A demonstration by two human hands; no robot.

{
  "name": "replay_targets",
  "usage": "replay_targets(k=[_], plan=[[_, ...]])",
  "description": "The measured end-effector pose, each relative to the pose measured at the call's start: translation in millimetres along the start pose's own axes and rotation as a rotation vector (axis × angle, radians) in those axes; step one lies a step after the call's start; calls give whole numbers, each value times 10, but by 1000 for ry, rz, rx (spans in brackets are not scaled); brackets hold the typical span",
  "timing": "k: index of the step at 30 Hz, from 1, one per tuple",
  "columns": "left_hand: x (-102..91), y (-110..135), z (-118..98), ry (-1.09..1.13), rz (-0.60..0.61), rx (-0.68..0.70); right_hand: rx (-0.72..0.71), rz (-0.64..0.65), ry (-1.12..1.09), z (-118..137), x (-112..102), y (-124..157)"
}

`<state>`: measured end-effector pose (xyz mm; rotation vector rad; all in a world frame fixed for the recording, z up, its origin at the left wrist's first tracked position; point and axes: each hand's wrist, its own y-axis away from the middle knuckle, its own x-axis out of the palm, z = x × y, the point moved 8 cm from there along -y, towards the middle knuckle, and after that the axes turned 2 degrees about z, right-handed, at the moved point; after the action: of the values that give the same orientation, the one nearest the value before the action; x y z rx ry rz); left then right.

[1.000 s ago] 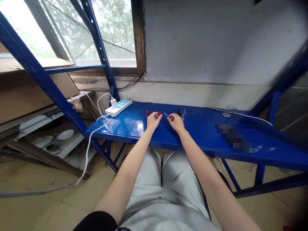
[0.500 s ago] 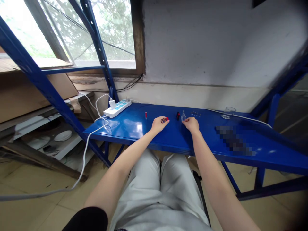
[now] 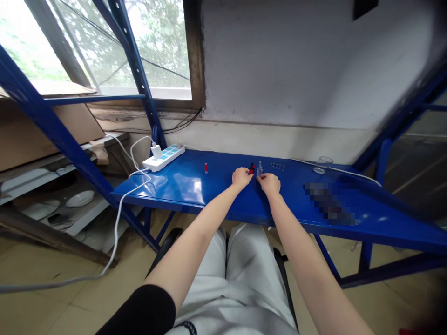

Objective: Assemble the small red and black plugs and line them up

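My left hand point(image 3: 241, 178) is closed, its fingertips round a small red piece point(image 3: 250, 172), right against a small group of black and red pieces point(image 3: 252, 166). Its exact shape is too small to make out. Close by on the right, my right hand point(image 3: 269, 184) pinches at the near end of some small clear pieces point(image 3: 259, 168), which look like little transparent bottles. Farther left, a small red-topped tube point(image 3: 206, 168) stands upright on the blue table point(image 3: 167, 186). Several tiny shiny parts point(image 3: 277, 166) lie in rows behind my right hand.
A white power strip point(image 3: 163, 158) with a plugged-in charger sits at the table's left end, its cable hanging over the edge. A clear glass cup point(image 3: 323, 164) stands at the back right. A blurred dark object point(image 3: 330, 204) lies on the right. Blue rack posts frame both sides.
My left hand has moved right with the red piece, up to the black and red pieces. My right hand stays by the clear pieces. The view has shifted slightly.
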<state>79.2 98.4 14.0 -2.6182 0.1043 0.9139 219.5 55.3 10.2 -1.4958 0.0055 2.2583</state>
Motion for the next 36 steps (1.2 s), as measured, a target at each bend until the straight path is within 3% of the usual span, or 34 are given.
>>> replay_targets(k=[6,11,15,18,21,24,26,30,36], plan=[[99,-97,115,-23,21,-49,-14,14,30,15,15,-3],[99,-128,130,48,24,-85,-15,28,36,12,46,-13],[56,-119,125,-18,63,-119,-15,42,41,26,39,3],[-143,-161,62,-33,76,-47,12,63,42,18,34,30],[-624,-221,-71,-68,-51,160,31,63,46,13,31,68],[-1082,-234,-71,-317,-117,278,31,19,31,32,1,114],[-1282,-214,17,-494,-112,302,17,-33,2,63,-45,145],[-1444,-125,309,-741,-79,254,-20,-157,-60,128,-181,198],[-1356,-31,714,-839,36,98,-78,-352,-137,176,-385,277]])
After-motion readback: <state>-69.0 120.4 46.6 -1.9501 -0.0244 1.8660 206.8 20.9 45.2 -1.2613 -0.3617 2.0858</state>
